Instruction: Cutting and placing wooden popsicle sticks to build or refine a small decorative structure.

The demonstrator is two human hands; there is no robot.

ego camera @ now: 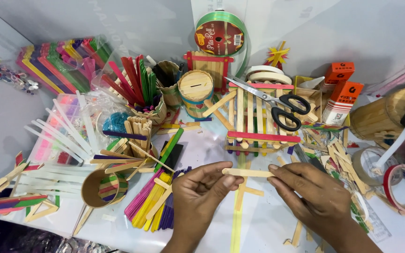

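Plain craft stick (247, 173) is pinched at each end by both hands above the cluttered white table (263, 220).

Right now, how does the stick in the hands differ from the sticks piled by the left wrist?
The stick in the hands is plain wood; the piled sticks are pink, yellow, green and purple. It is single and pinched level between the left hand and right hand; the pile lies slanted on the table. Both are flat craft sticks.

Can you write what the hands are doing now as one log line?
left hand: holds stick end | right hand: holds other end | stick: plain wood, level | scissors: behind
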